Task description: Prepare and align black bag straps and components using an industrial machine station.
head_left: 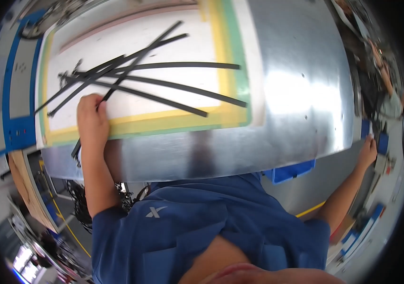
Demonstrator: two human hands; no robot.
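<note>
My left hand (93, 116) is closed round a long, narrow black strip (143, 56) at the near left edge of a white sheet (164, 102). That strip slants up across the sheet, and its lower end hangs past the sheet's near border. Several other black strips (192, 65) lie crossed in a loose fan beyond the hand, with small dark bits (63, 78) at some left ends. My right hand (367, 151) is stretched far out to the right, away from the strips. Its fingers are bent together; what they hold, if anything, is too small to tell.
Yellow and green tape (173, 118) borders the sheet on a shiny metal table (301, 71). A blue-framed panel (22, 80) stands left. Below the near edge are a blue bin (291, 171) and black cables (79, 201). Another person's arm (384, 71) shows at far right.
</note>
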